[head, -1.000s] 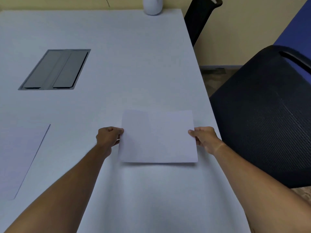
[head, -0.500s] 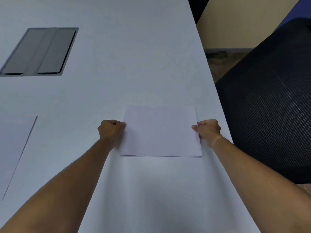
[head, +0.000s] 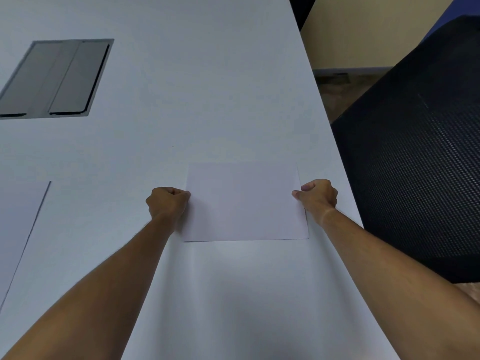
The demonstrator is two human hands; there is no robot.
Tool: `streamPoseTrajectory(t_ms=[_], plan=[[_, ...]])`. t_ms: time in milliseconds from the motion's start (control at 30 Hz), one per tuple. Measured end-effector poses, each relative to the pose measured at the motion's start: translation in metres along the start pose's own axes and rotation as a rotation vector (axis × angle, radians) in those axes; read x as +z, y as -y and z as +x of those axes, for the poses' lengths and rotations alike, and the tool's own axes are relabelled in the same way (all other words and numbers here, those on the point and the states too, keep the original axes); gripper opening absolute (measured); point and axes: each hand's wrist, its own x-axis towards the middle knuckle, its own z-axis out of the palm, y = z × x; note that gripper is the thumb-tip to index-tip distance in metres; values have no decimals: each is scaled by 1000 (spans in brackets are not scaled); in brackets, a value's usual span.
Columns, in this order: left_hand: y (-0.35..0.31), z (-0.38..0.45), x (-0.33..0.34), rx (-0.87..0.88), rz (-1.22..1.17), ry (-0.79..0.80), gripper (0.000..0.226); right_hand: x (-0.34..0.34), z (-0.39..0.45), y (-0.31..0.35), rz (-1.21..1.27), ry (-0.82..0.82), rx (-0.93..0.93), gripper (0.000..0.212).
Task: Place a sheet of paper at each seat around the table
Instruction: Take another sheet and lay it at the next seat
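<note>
- Risk of a skewed sheet comes first: both hands pinch the sheet of paper (head: pixel 245 201) at opposite short edges, and if one lets go ahead of the other, the remaining pinch could likely drag its side and turn the sheet out of square with the table (head: pixel 207 100) edge.
- Creasing is the second hazard, in my judgement: the fingers are curled tight at the margins, so any inward push from either side could buckle the thin sheet up in the middle.
- Sliding off is a lesser worry. The sheet's right edge lies near the table's right rim, beside the black mesh chair (head: pixel 420 152); a nudge to the right could leave a corner overhanging.
- Grip on the left: the left hand (head: pixel 166 203) is curled into a loose fist, thumb and fingers nipping the left margin about halfway along it.
- Grip on the right: the right hand (head: pixel 318 196) is likewise curled, its thumb lying on top of the right margin; the fingers beneath are hidden.
- Position relative to the grip: the sheet spans the gap between the two hands and appears to lie flat on the table, its near edge casting a thin shadow line.
- Elsewhere, another sheet (head: pixel 18 229) lies well apart at the left edge of view, and a grey cable hatch (head: pixel 55 77) sits farther up the table.
</note>
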Motion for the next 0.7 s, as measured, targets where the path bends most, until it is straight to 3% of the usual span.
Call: streamPoseTrajectory(t_ms=[467,567,700], plan=[[5,-3,-2,101,109,-44,6,1,-4,1,-11,-11,-15,16],[5,-7,-6,242,216,-51,13,-1,-15,7,-8,-55,-61,15],[1,-16,-12,570,490,-12,48,-2,-37,12,-185,-68,-326,28]])
